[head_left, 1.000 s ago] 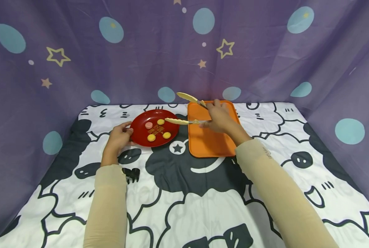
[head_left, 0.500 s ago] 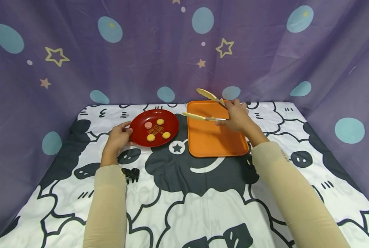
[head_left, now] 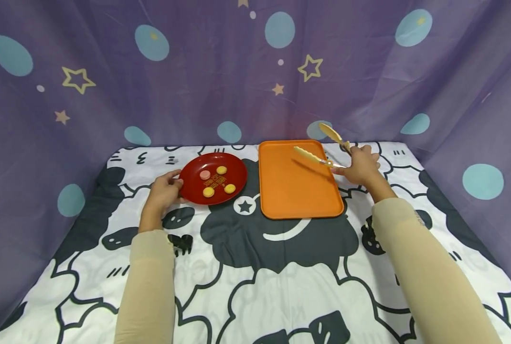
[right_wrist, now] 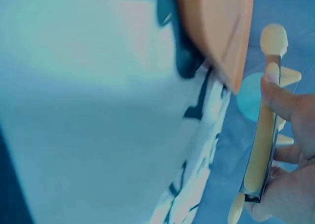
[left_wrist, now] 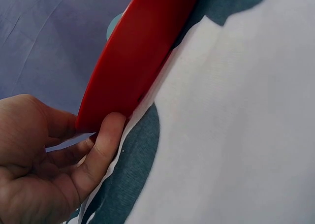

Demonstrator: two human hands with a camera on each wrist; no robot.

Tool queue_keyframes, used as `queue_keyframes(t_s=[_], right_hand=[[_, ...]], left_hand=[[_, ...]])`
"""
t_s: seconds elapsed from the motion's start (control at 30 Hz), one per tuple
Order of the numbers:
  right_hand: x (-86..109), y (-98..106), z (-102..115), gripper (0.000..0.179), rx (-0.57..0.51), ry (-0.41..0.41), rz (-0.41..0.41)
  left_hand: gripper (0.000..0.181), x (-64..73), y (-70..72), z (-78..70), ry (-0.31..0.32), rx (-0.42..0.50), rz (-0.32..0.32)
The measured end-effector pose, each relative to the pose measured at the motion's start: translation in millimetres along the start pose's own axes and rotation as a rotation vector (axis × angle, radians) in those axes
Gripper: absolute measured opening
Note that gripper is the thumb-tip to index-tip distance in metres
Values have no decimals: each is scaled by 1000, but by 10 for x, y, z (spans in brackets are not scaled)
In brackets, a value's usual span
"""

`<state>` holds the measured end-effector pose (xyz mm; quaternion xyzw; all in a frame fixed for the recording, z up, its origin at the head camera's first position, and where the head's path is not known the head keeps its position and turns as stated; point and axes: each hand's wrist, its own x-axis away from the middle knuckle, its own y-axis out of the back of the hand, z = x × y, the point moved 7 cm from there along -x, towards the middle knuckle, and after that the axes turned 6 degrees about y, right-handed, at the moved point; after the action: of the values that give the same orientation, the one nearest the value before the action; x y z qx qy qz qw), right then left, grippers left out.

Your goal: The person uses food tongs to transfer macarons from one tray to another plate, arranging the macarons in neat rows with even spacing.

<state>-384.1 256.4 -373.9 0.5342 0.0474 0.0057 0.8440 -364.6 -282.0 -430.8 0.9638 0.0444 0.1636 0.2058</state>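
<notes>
My left hand [head_left: 163,192] pinches the left rim of a round red plate [head_left: 193,187]; its thumb and fingers grip the edge in the left wrist view. Three small yellow cookie-like rounds [head_left: 229,189] and one pink round [head_left: 205,175] lie on the plate, apart from one another. In my right hand [head_left: 363,166] is a pair of tongs [head_left: 309,154] with cream-coloured tips and metal arms, pointing left. The tong arms stand spread, with nothing between them, above the right side of an orange tray [head_left: 298,198]. The right wrist view shows thumb and fingers round the tongs' handle [right_wrist: 263,145].
The orange tray lies flat to the right of the plate, a small gap between them. Under everything is a white and dark cartoon-printed cloth [head_left: 277,296]. A purple curtain [head_left: 221,86] with stars and ovals hangs behind the table's far edge.
My right hand has carried the spread tongs to the right, from near the plate, across the orange tray, to its right edge. The left hand, plate and rounds have stayed in place.
</notes>
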Motion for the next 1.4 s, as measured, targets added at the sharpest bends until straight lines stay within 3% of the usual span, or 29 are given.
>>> queue_keyframes(t_s=[0.3,0.6,0.8,1.0,1.2,1.4], right_hand=[[9,-29,-290,80,-73,-277,-47],[30,-41,-384,90,-126,-423,-4],[58,-79,-447,95,-144,-487,45],[69,-119,-443,95,-143,-494,74],[128,-130,-422,95,-119,-540,162],[139,-167,-436,101,-110,-578,166]], left_hand=[[52,-3,19,20,-10,1,-8],[52,-15,6,31,0,16,-6],[52,-26,-7,24,8,18,-3],[52,-25,-11,15,4,15,-1],[52,-28,-23,13,0,20,3],[52,-22,-21,14,-6,27,3]])
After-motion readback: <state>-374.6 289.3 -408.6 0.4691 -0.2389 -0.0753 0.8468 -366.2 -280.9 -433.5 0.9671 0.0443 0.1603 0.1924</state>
